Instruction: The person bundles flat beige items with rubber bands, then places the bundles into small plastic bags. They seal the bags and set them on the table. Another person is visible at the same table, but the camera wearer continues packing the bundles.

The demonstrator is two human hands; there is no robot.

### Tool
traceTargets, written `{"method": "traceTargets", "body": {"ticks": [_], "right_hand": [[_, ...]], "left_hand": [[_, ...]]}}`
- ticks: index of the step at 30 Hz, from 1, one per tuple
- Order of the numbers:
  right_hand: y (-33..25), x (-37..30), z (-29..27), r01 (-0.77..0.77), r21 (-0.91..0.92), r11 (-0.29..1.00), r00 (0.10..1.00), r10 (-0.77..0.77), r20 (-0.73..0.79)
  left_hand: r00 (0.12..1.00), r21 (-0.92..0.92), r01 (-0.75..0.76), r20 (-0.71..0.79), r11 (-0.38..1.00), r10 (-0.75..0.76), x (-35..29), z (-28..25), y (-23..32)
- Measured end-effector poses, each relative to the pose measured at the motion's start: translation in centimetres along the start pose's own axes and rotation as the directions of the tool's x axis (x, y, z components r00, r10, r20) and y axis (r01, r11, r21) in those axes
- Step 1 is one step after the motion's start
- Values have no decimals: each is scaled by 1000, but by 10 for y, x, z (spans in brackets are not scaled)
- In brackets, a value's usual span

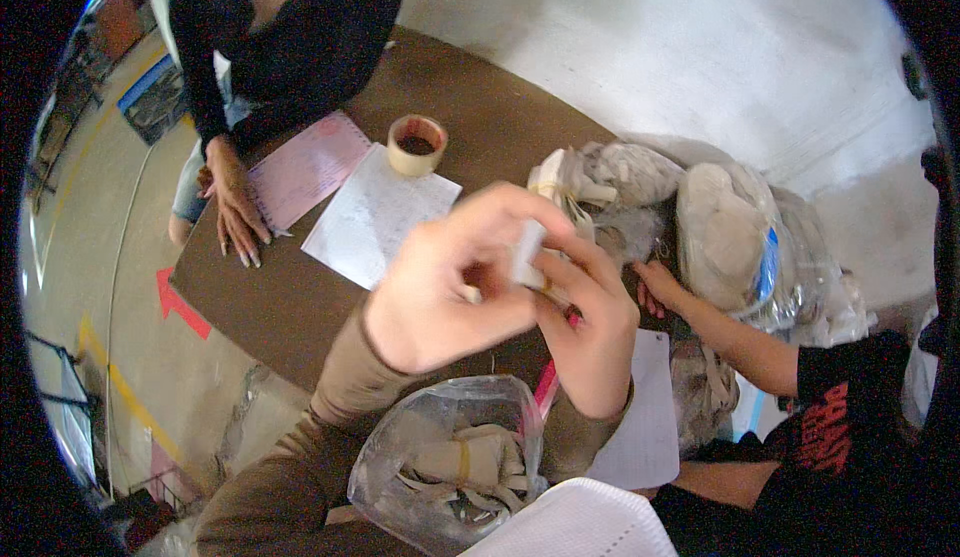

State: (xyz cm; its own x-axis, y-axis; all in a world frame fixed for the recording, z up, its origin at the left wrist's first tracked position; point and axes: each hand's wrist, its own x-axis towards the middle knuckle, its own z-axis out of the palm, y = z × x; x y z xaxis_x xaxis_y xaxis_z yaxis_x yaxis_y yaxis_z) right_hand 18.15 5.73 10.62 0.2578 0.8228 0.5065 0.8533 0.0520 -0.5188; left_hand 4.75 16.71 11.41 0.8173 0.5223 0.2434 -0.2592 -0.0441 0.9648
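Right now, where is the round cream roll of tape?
In the head view, the cream roll of tape sits on the brown table, above and left of centre, at the upper edge of the white paper sheet.

Red arrow on the floor — red lettering on a black shirt

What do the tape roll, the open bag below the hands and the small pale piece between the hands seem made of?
Tape roll: likely plastic film, given its smooth, slightly glossy cream side. Open bag: thin clear plastic, shown by shiny wrinkles and contents showing through. Small pale piece: whitish, but blur leaves its finish and material open.
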Motion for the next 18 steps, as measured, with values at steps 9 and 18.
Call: {"method": "traceTargets", "body": {"ticks": [9, 18], "right_hand": [[-9, -13, 2, 246, 178, 953, 932, -283, 228], [0, -25, -8, 113, 89, 990, 994, -114, 0]], "left_hand": [[999, -194, -43, -5, 980, 43, -11, 16, 9], [998, -569, -44, 11, 821, 62, -11, 22, -5]]}}
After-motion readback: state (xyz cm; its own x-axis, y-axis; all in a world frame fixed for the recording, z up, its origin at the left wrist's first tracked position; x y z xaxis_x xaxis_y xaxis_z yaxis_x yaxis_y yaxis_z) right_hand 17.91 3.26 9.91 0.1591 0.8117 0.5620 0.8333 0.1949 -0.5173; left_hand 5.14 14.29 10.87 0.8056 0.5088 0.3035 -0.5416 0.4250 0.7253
